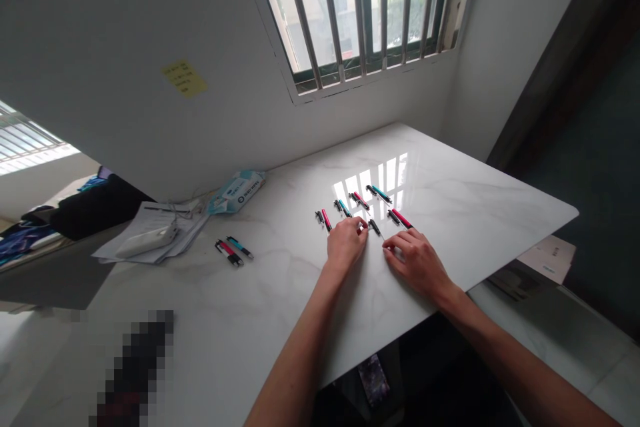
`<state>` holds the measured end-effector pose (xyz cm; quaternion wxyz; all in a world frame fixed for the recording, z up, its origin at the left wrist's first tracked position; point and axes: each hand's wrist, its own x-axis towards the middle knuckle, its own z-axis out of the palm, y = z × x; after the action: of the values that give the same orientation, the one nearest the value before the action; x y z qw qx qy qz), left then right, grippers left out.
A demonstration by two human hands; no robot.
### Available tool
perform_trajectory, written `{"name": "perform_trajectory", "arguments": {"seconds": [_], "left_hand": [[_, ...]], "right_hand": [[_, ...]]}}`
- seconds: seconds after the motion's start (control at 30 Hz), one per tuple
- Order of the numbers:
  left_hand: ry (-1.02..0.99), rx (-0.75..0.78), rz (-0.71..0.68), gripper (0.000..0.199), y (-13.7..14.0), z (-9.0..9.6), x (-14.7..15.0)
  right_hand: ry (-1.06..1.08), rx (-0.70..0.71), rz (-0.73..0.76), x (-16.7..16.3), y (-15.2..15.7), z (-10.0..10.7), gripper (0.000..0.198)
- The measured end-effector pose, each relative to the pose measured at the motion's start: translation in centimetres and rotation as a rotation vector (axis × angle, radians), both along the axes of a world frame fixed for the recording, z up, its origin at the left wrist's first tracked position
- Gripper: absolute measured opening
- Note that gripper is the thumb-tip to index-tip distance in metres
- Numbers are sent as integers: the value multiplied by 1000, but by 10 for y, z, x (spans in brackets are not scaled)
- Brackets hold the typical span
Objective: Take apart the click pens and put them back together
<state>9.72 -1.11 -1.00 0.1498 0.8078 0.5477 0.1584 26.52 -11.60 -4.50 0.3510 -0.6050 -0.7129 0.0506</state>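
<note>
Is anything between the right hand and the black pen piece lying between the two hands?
Nothing visible stands between the right hand and the black pen piece; the left hand is close by on the piece's other side.

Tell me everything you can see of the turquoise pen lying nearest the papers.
The turquoise pen is slim, with a turquoise barrel between dark ends, and looks like plastic. It lies flat and slantwise on the marbled white tabletop, beside a red pen; whether those two touch is unclear. Neither the left hand nor the right hand touches it.
</note>
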Motion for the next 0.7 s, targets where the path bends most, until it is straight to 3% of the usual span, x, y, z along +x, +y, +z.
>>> {"name": "perform_trajectory", "arguments": {"seconds": [0.7], "left_hand": [[186,63,99,16,-5,5,13]], "right_hand": [[12,-9,-1,0,0,-2,15]]}}
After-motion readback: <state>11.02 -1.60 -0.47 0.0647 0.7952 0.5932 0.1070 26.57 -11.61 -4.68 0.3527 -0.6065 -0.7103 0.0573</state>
